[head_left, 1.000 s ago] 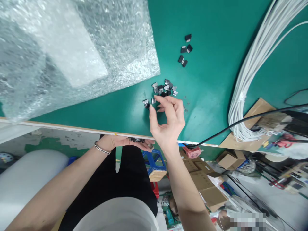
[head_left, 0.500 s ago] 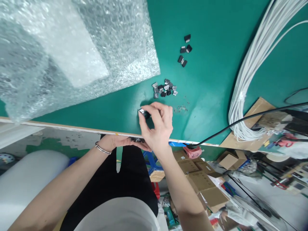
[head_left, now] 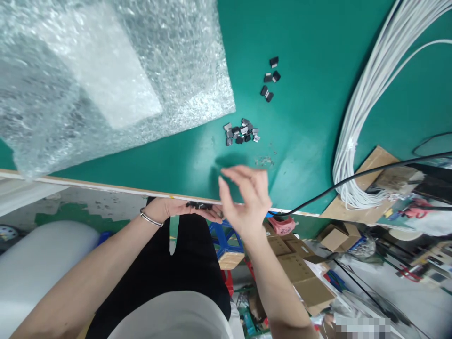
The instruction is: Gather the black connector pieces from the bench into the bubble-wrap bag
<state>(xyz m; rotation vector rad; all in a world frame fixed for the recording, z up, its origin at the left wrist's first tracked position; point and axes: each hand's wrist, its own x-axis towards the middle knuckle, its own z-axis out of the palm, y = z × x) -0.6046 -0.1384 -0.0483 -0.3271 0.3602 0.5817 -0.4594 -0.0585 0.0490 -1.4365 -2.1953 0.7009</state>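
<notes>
My left hand is held palm up just below the table's front edge, cupped around several small dark pieces. My right hand hovers over the front edge, thumb and fingertips apart, with nothing visible between them. Beyond it on the green table lies a cluster of small black-and-silver pieces that look like connectors. Several more of the same kind lie loosely spread farther back. The exact make of the pieces in my left palm is too small to tell.
A bubble-wrap sheet covers the table's left side. On the right lies a coil of white cable, with a black cable crossing the front edge. Dark crumbs lie near my right hand. Cardboard boxes and a blue stool stand below.
My right hand has moved right and toward me, and its fingers have parted. The small connector-like piece pinched in it earlier no longer shows there. My left hand stays nearly in place.
</notes>
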